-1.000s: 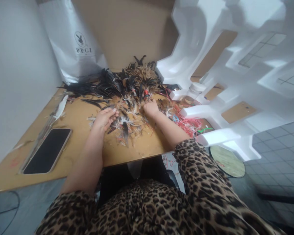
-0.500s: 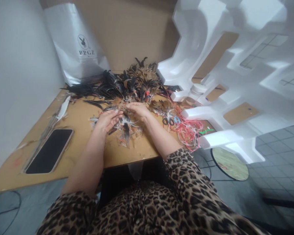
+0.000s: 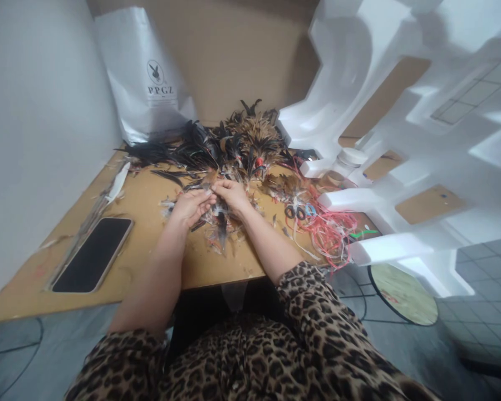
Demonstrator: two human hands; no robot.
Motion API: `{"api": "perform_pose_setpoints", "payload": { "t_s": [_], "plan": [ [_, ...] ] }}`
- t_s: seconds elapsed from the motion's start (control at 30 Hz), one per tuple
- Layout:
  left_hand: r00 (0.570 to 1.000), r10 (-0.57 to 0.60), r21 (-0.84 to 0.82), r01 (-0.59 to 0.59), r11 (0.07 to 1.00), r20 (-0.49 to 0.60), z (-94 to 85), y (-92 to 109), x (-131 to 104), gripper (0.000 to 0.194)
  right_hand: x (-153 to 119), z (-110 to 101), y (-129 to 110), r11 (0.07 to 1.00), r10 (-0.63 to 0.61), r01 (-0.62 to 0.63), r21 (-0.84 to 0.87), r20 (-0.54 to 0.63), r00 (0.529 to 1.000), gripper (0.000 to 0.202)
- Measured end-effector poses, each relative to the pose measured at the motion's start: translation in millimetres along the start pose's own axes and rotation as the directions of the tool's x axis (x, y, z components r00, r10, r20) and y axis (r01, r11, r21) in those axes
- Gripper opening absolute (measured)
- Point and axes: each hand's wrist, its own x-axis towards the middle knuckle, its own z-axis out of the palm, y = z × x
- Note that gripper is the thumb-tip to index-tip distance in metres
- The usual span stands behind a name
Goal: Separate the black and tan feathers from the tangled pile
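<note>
Loose feathers (image 3: 222, 228) on a tabletop (image 3: 209, 273), in two-handed handling.
Left of the loose feathers, a dark phone (image 3: 94, 256); to their right, pink strands (image 3: 330, 231); just above them, left grip (image 3: 191, 205) and right grip (image 3: 232, 196), both pinched together, on what cannot be told; behind them, feather bundles (image 3: 200, 146), then a silvery bag (image 3: 131, 83).

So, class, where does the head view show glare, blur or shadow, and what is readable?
Head view: white foam glares brightest, with grey shadow in its hollows; head view: grey tiles smear toward the lower right; head view: left hand and right hand look soft, their fingertip detail unclear; head view: the lettering on the silver bag is readable.
</note>
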Motion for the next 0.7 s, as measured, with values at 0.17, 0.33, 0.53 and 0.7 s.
{"api": "perform_pose_setpoints", "payload": {
  "t_s": [0.17,0.33,0.53,0.7],
  "plan": [
    [1.0,0.012,0.076,-0.012,0.997,-0.001,0.5,0.1,-2.2,0.01,-2.7,-0.7,1.8,0.999,-0.009,0.009,-0.046,-0.01,1.0,0.022],
    [1.0,0.004,0.158,-0.004,0.987,-0.001,-0.1,1.6,-5.0,0.015,-4.7,0.3,3.6,0.999,-0.002,0.002,-0.04,-0.005,1.0,0.018],
    [0.992,0.094,0.046,-0.09,0.995,-0.089,-5.8,4.1,1.2,0.013,18.0,-16.8,-4.6,0.976,-0.091,0.073,-0.206,-0.077,0.993,0.019],
    [0.963,0.142,-0.123,-0.173,0.977,-0.229,-9.9,11.4,4.5,0.011,51.8,-46.8,-22.2,0.682,-0.282,0.152,-0.715,-0.066,0.957,0.016]
  ]
}}
